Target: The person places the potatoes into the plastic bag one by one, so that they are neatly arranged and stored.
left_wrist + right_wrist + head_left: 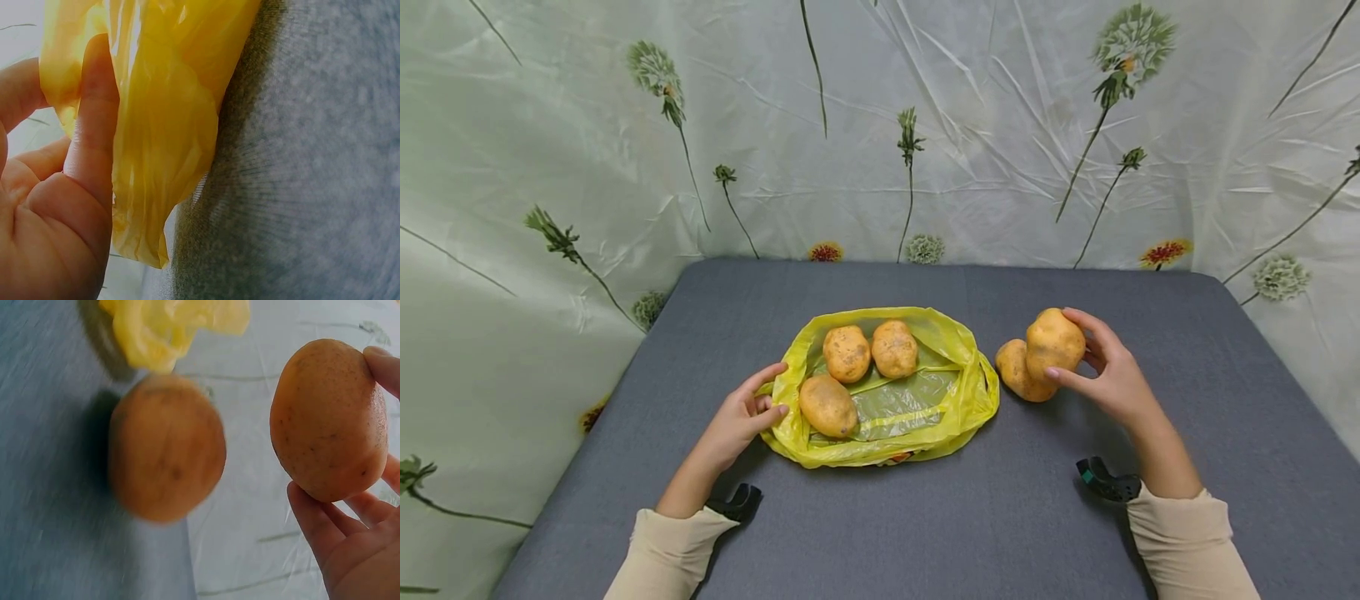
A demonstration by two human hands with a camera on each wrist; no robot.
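Note:
A yellow plastic bag (958,421) lies with its mouth spread wide, and three potatoes (828,406) rest inside toward its left and back. My left hand (741,421) holds the bag's left rim between thumb and fingers; the left wrist view shows the thumb against the yellow film (162,119). To the right of the bag, my right hand (1112,375) grips a potato (1056,342) between thumb and fingertips, raised off the table. Another potato (1011,367) sits on the table just behind and left of it, partly hidden in the head view. In the right wrist view the two potatoes appear apart.
A dark grey cloth-covered surface (925,533) lies under everything. Pale sheeting with printed flowers (1000,125) hangs behind and at the sides. Black camera bands (1108,481) sit at both wrists, beside the beige sleeves.

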